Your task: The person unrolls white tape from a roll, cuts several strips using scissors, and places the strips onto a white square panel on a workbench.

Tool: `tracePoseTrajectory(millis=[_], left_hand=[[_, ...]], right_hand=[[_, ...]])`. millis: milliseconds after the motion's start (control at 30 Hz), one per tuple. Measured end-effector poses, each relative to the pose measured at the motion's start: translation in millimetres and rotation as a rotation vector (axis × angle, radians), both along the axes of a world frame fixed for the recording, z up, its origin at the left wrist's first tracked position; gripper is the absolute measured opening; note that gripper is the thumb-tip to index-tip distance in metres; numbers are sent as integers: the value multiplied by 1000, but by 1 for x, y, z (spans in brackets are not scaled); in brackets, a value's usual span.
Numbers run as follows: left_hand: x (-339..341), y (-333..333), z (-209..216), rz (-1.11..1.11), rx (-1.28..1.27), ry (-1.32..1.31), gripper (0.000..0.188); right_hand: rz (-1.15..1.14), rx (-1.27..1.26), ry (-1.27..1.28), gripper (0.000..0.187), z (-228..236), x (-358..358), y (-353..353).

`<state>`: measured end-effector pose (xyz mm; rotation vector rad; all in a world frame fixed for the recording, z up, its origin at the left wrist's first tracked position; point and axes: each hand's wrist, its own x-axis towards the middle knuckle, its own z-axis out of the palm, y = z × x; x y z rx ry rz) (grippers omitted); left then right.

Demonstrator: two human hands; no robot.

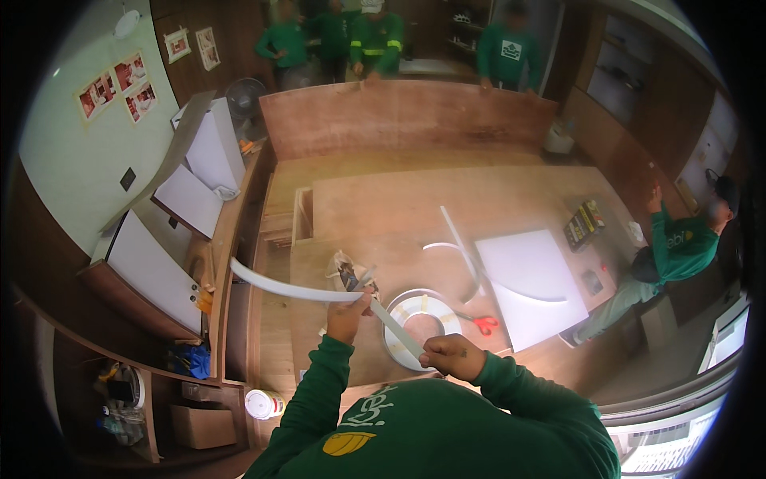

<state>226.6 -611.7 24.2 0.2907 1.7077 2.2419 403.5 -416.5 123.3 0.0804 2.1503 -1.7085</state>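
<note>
My left hand is closed around a long white flexible strip, which looks like edge banding. One end of it curves up and away to the left. My right hand pinches the same strip nearer my body, so a straight stretch runs slanting between both hands. Under that stretch lies a coiled white roll of similar strip with bits of tape on it. Just right of the roll are red-handled scissors. A crumpled bag with a dark print sits beyond my left hand.
Loose white strips and a white panel lie on the wooden worktable. A dark box stands at its right. One person sits at the right; several stand behind a long wooden board. A white bucket is lower left.
</note>
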Motion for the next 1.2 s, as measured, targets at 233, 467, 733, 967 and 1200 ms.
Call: tracePoseTrajectory(millis=[233,467,733,967,1200], left_hand=[[-32,-22,0,131,-40,49,24],[-74,-52,-6,245,-89,129,25],[-113,-74,-18,289,-137,167,28],[-133,-88,-26,324,-176,188,26],[-138,-91,-33,386,-172,195,22]], right_hand=[[96,38,79,31,29,11,-2],[148,18,149,27,46,25,5],[134,-44,27,25,65,36,15],[135,-75,1,26,70,40,17],[129,-85,-39,25,71,39,20]])
